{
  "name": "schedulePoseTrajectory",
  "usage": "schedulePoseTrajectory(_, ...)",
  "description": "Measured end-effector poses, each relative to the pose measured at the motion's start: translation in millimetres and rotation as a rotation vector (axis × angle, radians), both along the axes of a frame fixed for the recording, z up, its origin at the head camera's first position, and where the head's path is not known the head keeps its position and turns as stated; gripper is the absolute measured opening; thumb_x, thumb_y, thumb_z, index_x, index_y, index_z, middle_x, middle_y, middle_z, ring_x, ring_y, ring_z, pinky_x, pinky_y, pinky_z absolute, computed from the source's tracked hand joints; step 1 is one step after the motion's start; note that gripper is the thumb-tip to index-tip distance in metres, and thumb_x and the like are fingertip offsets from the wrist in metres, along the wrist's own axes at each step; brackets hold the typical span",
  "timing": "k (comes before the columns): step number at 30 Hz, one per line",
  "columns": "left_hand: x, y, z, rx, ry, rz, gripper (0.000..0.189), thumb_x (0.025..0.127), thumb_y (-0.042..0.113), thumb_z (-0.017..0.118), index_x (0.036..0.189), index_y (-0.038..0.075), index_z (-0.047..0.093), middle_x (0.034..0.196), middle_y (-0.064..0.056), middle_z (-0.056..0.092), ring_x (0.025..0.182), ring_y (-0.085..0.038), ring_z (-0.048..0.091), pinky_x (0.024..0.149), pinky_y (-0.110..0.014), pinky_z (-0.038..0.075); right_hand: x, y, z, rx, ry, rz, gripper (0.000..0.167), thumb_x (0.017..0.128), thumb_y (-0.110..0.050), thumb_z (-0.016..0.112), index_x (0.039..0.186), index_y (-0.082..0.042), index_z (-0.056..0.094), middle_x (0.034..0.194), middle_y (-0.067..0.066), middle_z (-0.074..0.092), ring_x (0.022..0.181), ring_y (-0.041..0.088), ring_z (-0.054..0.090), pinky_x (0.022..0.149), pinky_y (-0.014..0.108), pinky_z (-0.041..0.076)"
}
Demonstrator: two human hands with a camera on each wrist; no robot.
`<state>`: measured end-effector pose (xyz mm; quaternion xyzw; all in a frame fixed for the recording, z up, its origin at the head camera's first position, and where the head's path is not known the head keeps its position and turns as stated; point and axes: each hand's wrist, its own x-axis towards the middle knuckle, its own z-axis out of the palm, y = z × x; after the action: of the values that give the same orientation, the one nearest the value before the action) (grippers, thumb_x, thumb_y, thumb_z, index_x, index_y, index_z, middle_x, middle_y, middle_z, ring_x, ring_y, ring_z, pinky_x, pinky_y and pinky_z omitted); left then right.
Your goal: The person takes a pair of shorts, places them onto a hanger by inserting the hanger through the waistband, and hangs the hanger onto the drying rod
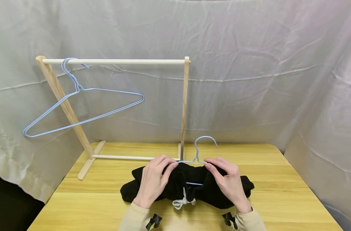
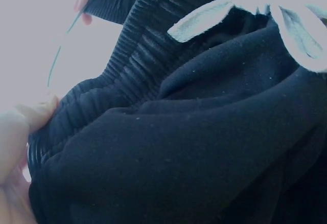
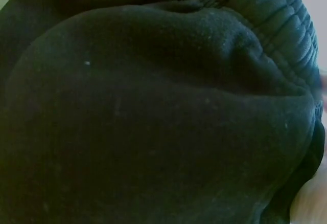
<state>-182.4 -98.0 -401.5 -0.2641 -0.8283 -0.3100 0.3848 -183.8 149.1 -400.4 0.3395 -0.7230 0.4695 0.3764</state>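
Black pants [image 1: 169, 189] with a gathered elastic waistband [image 2: 135, 63] and a white drawstring bow [image 1: 183, 202] lie bunched on the table. A light-blue wire clothes hanger [image 1: 196, 150] stands up from the waist, its hook pointing upward and a piece of its lower bar showing in the opening. My left hand [image 1: 158, 176] pinches the left shoulder of the hanger and the waistband there. On the other side, my right hand [image 1: 227, 179] pinches the right shoulder of the hanger at the cloth. In the right wrist view, black cloth hides most of the right hand.
A wooden clothes rack [image 1: 184, 109] stands at the back left of the table [image 1: 279, 189]. From its top rail [image 1: 129, 61] hang light-blue wire hangers [image 1: 85, 121], close together near the left end. Grey curtain [image 1: 250, 80] surrounds the table behind and at the sides.
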Motion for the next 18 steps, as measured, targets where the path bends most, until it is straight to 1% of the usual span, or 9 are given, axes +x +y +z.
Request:
schedulePoseTrajectory(4,-0.1,-1.2,0.5,0.03,0.008,0.012,0.006,0.095,0.026,0.07,0.092,0.021,0.072,0.088,0.01,0.07,0.078,-0.009,0.066,0.068,-0.026,0.052,-0.8,2.3,0.0,-0.008,0.006,-0.009,0.036,0.071,0.021,0.075,0.1,-0.002,0.077,0.083,0.008,0.074,0.081,0.005,0.068,0.078,0.012,0.051)
schedulePoseTrajectory(9,-0.7,-2.9,1.1,0.056,0.03,0.038,0.007,0.093,0.027,0.071,0.091,0.021,0.073,0.088,0.01,0.071,0.076,-0.01,0.066,0.066,-0.026,0.051,-2.0,5.3,0.3,-0.019,0.01,-0.013,0.035,0.071,0.022,0.075,0.099,0.001,0.077,0.083,0.008,0.074,0.081,0.005,0.068,0.078,0.013,0.051)
schedulePoseTrajectory(13,-1.8,-4.7,1.9,0.071,0.052,0.052,0.011,0.095,0.03,0.07,0.09,0.021,0.074,0.086,0.01,0.07,0.073,-0.009,0.065,0.063,-0.024,0.05,-2.5,7.3,0.6,-0.029,0.006,-0.008,0.033,0.072,0.021,0.074,0.099,0.002,0.077,0.084,0.009,0.074,0.08,0.005,0.068,0.078,0.013,0.051)
schedulePoseTrajectory(16,-1.9,-6.2,2.5,0.085,0.053,0.056,0.013,0.096,0.03,0.068,0.09,0.02,0.074,0.086,0.009,0.07,0.073,-0.009,0.064,0.063,-0.024,0.049,-2.8,8.7,1.0,-0.032,0.006,-0.008,0.032,0.073,0.021,0.074,0.099,0.003,0.077,0.084,0.009,0.075,0.081,0.004,0.068,0.078,0.012,0.051)
schedulePoseTrajectory(18,-1.7,-6.8,2.3,0.093,0.053,0.059,0.011,0.095,0.028,0.069,0.089,0.02,0.074,0.086,0.009,0.07,0.074,-0.01,0.065,0.064,-0.025,0.049,-3.1,9.8,0.6,-0.036,0.008,-0.006,0.033,0.072,0.022,0.074,0.099,0.003,0.077,0.084,0.01,0.074,0.081,0.004,0.068,0.077,0.012,0.051)
